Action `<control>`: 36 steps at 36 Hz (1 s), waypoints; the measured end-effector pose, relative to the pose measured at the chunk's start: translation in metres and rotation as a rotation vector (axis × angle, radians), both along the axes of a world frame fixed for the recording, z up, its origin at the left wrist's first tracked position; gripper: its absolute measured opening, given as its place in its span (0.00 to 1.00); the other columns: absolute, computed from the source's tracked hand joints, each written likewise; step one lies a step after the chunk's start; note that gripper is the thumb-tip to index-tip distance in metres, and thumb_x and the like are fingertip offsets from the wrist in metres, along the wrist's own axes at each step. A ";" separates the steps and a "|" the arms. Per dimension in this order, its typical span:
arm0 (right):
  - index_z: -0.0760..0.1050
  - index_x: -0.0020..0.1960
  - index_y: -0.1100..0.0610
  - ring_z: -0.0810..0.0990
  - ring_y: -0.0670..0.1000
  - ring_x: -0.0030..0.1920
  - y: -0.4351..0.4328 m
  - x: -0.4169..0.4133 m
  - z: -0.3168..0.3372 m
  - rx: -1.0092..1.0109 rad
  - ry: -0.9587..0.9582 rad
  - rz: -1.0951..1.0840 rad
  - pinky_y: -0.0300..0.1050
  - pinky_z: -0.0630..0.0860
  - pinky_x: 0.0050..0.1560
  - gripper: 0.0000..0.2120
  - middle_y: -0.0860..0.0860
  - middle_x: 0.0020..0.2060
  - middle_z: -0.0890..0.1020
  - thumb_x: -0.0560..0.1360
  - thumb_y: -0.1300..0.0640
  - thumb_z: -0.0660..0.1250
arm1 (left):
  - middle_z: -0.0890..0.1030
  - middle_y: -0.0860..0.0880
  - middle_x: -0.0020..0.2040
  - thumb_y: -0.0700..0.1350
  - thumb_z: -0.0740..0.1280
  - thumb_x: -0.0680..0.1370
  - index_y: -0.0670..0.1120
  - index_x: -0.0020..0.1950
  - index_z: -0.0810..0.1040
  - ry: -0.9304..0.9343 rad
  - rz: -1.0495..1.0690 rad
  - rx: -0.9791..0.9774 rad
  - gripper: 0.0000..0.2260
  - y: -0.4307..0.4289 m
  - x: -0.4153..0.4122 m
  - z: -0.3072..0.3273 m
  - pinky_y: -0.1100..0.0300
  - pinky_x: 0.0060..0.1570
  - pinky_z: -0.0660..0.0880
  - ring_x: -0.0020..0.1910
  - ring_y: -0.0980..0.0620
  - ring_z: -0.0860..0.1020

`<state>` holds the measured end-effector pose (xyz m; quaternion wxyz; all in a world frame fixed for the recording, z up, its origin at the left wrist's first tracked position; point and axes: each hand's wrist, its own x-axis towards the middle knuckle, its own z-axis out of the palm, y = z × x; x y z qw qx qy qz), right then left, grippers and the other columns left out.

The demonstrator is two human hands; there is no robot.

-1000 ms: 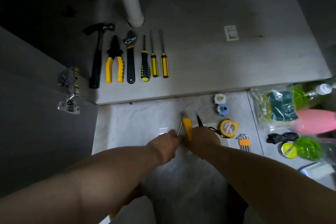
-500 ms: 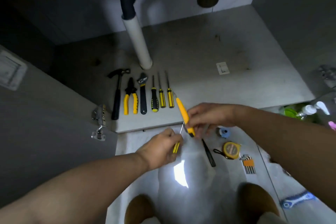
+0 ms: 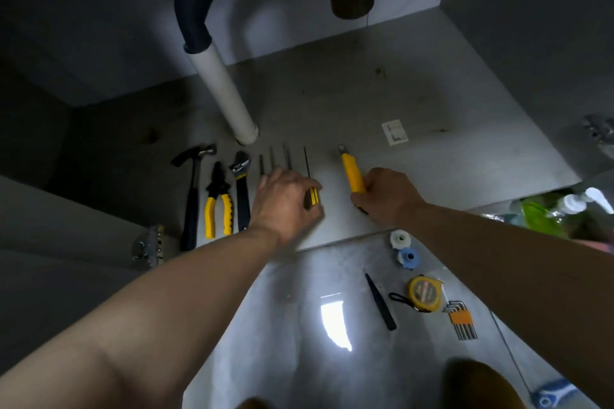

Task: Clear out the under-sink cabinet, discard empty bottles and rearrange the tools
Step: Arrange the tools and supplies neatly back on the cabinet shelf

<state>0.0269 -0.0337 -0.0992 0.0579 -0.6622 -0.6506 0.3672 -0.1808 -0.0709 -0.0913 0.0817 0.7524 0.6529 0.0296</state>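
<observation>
An open under-sink cabinet is seen from above, its grey board floor [image 3: 432,129] dimly lit and marked with dark stains, with pale glossy floor tiles [image 3: 282,325] in front of it. A white drain pipe [image 3: 222,90] is joined to a dark curved hose and meets the board at the back left. Along the board's front a hammer [image 3: 192,196], yellow-handled pliers [image 3: 217,206] and an adjustable wrench [image 3: 242,189] are laid side by side. Just right of them, a yellow-and-black screwdriver [image 3: 312,196] is gripped by the curled fingers of the left hand [image 3: 282,202], beside three other screwdriver shafts [image 3: 272,158]. The near end of a yellow utility knife [image 3: 352,173] is gripped by the right hand [image 3: 385,196], further right on the board. On the tiles a yellow tape measure [image 3: 425,292], a hex key set [image 3: 461,319] and two small rolls [image 3: 398,237] are gathered. The tape measure's label and a white sticker [image 3: 394,132] on the board are too blurred to be read.
</observation>
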 end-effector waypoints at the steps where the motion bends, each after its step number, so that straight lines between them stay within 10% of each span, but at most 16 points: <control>1: 0.76 0.44 0.53 0.78 0.55 0.43 -0.001 -0.002 -0.002 0.013 0.003 -0.008 0.44 0.69 0.38 0.10 0.50 0.38 0.78 0.71 0.47 0.71 | 0.81 0.53 0.59 0.61 0.67 0.73 0.59 0.65 0.80 0.024 -0.008 0.010 0.21 0.002 0.000 -0.003 0.52 0.60 0.64 0.63 0.48 0.70; 36: 0.73 0.60 0.58 0.79 0.62 0.57 -0.005 -0.058 -0.022 0.195 -0.045 -0.087 0.51 0.75 0.53 0.21 0.58 0.57 0.77 0.76 0.44 0.69 | 0.79 0.56 0.59 0.53 0.69 0.77 0.58 0.65 0.80 0.022 0.049 0.059 0.16 -0.008 0.001 -0.012 0.51 0.58 0.66 0.63 0.47 0.69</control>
